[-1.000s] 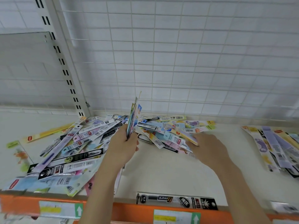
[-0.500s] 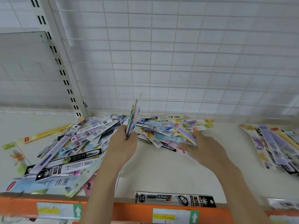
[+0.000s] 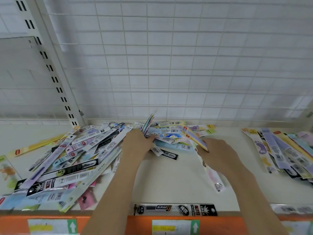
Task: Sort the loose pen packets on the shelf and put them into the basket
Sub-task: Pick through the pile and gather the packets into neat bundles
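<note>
A: What has moved since the frame a second ago?

B: The right hand (image 3: 218, 154) has drawn back from the middle of the pile. It now pinches a long lilac-and-yellow plastic pen packet (image 3: 194, 139), tilted up off the heap with its far end raised. Earlier that hand lay flat on the packets, fingers reaching. The left hand (image 3: 137, 144) has barely shifted.

A: What does the left hand hold?

B: Its grip is pressed around a thin upright sheaf of pastel pen packets (image 3: 149, 122), held edge-on, standing above the pile.

A: Where are the rest?

B: A big loose pile of mixed pen packets (image 3: 67, 158) sprawls across the left and middle of the cream shelf (image 3: 169, 184). A smaller fanned group of pastel packets (image 3: 279, 150) lies at the right, well apart. A single black packet with white lettering (image 3: 175, 209) lies along the front edge, above the orange price rail (image 3: 108, 224). No basket is in view.

A: How should this step be done well?

B: Likely by lifting the pinched packet clear so its neighbours do not drag, then sliding it flat against the sheaf, ends aligned, so the bundle stays tidy for the basket.
</note>
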